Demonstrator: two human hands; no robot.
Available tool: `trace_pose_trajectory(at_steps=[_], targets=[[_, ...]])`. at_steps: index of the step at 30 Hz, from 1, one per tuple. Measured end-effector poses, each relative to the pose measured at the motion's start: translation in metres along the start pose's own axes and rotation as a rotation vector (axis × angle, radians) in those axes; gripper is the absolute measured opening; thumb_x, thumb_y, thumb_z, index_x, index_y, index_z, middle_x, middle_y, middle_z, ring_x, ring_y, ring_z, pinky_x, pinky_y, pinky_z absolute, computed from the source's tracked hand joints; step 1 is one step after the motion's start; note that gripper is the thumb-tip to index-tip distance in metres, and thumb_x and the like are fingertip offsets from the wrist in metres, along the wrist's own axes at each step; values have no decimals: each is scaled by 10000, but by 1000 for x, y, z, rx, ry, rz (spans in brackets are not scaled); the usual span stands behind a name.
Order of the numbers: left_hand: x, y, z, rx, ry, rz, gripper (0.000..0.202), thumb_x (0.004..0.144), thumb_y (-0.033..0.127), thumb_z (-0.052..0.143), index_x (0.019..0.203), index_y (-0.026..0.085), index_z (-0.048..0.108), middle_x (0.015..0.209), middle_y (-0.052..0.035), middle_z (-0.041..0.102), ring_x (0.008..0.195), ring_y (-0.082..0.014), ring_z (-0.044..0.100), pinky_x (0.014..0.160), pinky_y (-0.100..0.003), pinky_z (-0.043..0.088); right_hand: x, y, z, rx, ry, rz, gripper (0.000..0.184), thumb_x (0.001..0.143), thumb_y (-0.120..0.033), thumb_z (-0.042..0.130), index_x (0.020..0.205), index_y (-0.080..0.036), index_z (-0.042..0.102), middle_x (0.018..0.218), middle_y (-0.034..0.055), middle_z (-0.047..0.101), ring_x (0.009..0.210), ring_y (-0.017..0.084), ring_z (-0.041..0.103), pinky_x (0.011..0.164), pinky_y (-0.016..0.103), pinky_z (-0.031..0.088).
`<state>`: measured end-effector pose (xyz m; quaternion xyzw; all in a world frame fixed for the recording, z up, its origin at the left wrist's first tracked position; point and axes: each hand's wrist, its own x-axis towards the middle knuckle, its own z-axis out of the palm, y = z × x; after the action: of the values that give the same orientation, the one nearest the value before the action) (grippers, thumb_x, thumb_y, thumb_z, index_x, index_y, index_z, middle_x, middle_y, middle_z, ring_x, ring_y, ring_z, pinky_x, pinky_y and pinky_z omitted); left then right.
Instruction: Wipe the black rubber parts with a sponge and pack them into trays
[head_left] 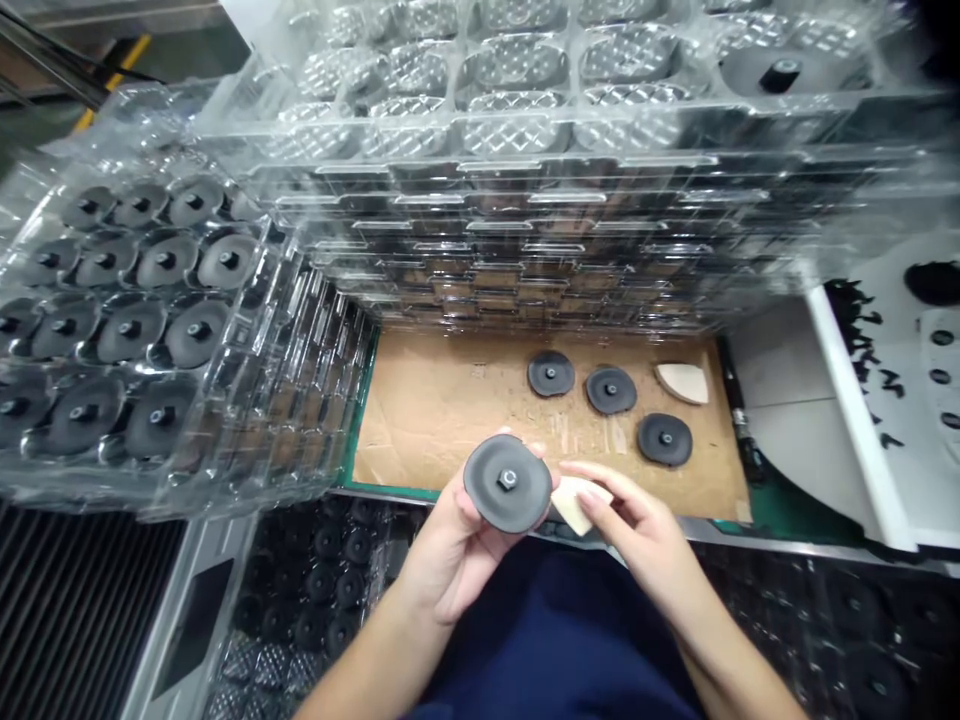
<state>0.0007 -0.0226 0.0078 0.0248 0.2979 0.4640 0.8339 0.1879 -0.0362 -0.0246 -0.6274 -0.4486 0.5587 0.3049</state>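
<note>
A dark grey rounded disc (491, 500) with a nut-like stub at its centre faces up in my left hand (450, 560), whose fingers and thumb grip it from beneath and along the edge. My right hand (637, 525) pinches a cream wedge-shaped pad (572, 508) between thumb and fingers, right beside the disc's right edge. Whether the pad touches the disc I cannot tell. Beyond my hands, three similar discs lie on the cardboard sheet (420, 400): one disc (550, 388), a second (610, 402) and a third (665, 452). Another cream pad (684, 382) rests behind the third.
Stacked clear plastic trays (517, 160) rise behind the cardboard; a single disc (795, 75) sits in the top one. At left, another tray stack (247, 330) holds several discs. A white surface (892, 420) with small black pieces is on the right. More trays (315, 600) lie below.
</note>
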Motion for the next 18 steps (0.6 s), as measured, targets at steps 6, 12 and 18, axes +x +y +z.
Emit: trace_pose_trajectory(at_steps=[6, 12, 18], targets=[[1, -9, 7, 52, -4, 13, 480, 625, 329, 791, 1079, 240, 666, 1123, -32, 696, 1024, -213, 651, 855, -271, 534, -9, -48, -5, -68, 188, -264, 183, 881, -323, 551, 1011, -262, 664, 995, -3, 699, 894, 145, 642, 777, 229, 506], [-1, -9, 9, 186, 77, 54, 441, 683, 294, 762, 1103, 227, 648, 1083, -41, 695, 1013, -191, 634, 908, -269, 485, -19, -95, 13, -340, -62, -799, 218, 880, -123, 492, 1044, -154, 632, 875, 39, 702, 768, 148, 630, 735, 278, 495], [5, -11, 30, 295, 66, 53, 432, 575, 277, 830, 975, 191, 690, 899, -32, 714, 926, -207, 651, 881, -292, 485, -12, -103, 11, -418, 61, -848, 234, 912, -130, 431, 1040, -112, 627, 879, 75, 690, 765, 168, 611, 699, 302, 474]])
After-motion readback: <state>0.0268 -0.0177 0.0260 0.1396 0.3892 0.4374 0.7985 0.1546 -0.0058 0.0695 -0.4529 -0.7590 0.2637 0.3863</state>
